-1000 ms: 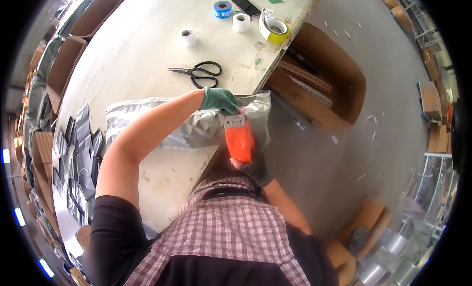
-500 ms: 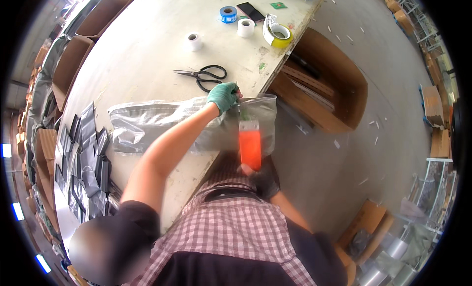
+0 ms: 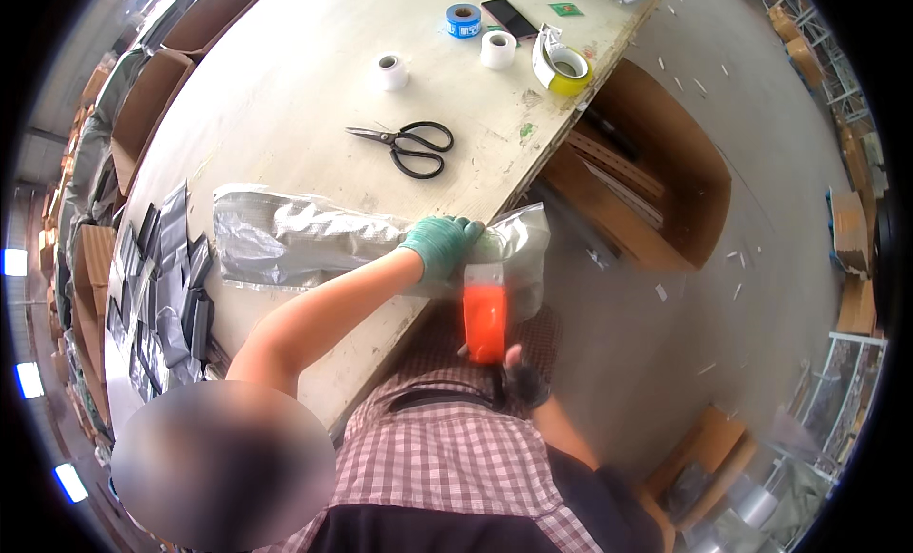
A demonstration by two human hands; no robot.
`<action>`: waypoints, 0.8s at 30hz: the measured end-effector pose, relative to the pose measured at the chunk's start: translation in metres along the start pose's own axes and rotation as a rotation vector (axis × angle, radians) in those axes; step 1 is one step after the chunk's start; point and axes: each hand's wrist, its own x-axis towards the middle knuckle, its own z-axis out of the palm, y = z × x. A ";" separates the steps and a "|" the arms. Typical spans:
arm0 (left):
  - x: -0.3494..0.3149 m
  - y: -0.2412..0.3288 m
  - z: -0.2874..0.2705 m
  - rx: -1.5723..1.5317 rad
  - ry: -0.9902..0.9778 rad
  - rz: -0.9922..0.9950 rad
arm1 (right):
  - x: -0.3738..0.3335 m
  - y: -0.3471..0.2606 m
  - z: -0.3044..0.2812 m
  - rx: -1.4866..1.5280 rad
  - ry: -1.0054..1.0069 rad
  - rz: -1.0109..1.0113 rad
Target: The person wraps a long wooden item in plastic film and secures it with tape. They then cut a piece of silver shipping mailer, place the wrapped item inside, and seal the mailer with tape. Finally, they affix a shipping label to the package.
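Observation:
A long silvery plastic bag (image 3: pixel 304 234) lies across the near edge of the table, its right end hanging past the corner. My left hand (image 3: pixel 442 247), in a green glove, is closed on this bag close to the overhanging end. An orange tape dispenser (image 3: pixel 485 325) is held by my right hand (image 3: pixel 526 380) in a dark glove with bare fingertips. The dispenser's grey head is up against the bag's overhanging part, just below my left hand; whether tape is touching the film cannot be made out. Black-handled scissors (image 3: pixel 409 149) rest on the table beyond the bag.
White tape rolls (image 3: pixel 389 73), a blue roll (image 3: pixel 463 21), a yellow roll (image 3: pixel 564 73) and a phone (image 3: pixel 510 19) lie on the table (image 3: pixel 276 125). Grey folded pieces (image 3: pixel 171 296) are heaped at left. An open cardboard box (image 3: pixel 689 163) stands beyond the right edge.
My left hand has moved slightly down and flattened the bag, which is now folded narrower. The dispenser has shifted down toward me. The view has shifted a little.

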 end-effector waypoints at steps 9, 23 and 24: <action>-0.013 0.022 0.003 -0.043 -0.169 0.181 | 0.106 0.012 -0.093 0.202 0.188 0.068; 0.003 0.027 0.003 0.011 -0.171 0.445 | 0.110 -0.073 -0.154 0.457 0.108 -0.067; 0.008 0.031 0.001 -0.009 -0.256 0.232 | 0.116 -0.099 -0.158 0.581 -0.129 -0.131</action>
